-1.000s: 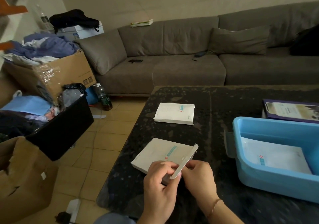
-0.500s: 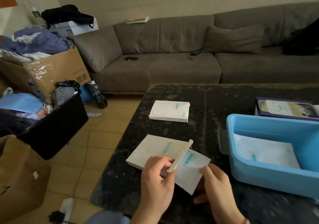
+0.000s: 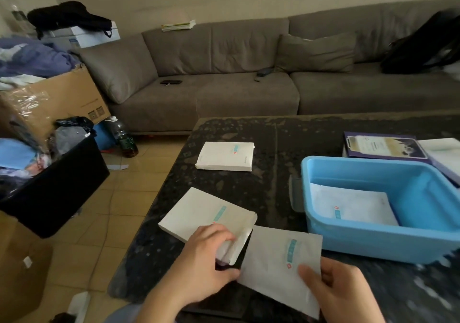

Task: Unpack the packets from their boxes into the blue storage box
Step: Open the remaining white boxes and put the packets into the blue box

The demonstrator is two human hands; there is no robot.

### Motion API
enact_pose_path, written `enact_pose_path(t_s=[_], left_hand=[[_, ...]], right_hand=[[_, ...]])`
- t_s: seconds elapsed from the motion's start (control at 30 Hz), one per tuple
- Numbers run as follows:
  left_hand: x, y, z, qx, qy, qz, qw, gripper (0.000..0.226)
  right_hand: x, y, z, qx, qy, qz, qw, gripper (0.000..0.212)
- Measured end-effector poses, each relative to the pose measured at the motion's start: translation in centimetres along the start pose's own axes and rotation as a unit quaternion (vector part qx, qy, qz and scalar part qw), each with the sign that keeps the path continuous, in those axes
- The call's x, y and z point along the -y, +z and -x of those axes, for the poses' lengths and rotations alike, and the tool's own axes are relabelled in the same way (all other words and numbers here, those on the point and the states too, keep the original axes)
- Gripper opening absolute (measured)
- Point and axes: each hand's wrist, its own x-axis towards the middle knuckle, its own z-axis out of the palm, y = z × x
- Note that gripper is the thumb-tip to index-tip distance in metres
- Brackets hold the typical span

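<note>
**A:** Where was the packet (image 3: 281,263)?

**B:** Clear of its open box (image 3: 206,214), at that box's four o'clock, low over the table (image 3: 273,143). The right hand (image 3: 341,290) pinched its near corner, likely so it could swing to the blue storage box (image 3: 373,243) at two o'clock.

**A:** And the left hand (image 3: 206,255)?

**B:** Fingers curled over the box's open end by the flap, probably steadying it. One packet already lay in the blue box.

**A:** Anything beyond?

**B:** A second white box (image 3: 225,156) at twelve o'clock, seemingly unopened; a purple box (image 3: 383,147) behind the storage box.
</note>
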Motion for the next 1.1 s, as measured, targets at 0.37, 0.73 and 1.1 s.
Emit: enact_pose_path(t_s=[0.37,0.73,1.1], left_hand=[[-13.6,-6.8,-5.7,0.268,0.158,0.255,0.916,0.030],[-19.1,-1.8,-7.5,0.003,-0.012,0.606,0.796,0.020],[-18.8,-4.0,-13.5,-0.074,0.056,0.289,0.953,0.050]], right_hand=[[6.6,-12.8,1.2,0.013,-0.266,0.054,0.962,0.006],[3.7,-11.7,-1.4,-0.040,-0.115,-0.218,0.968,0.020],[2.8,-19.0,-8.7,-0.109,-0.064,-0.131,0.983,0.024]])
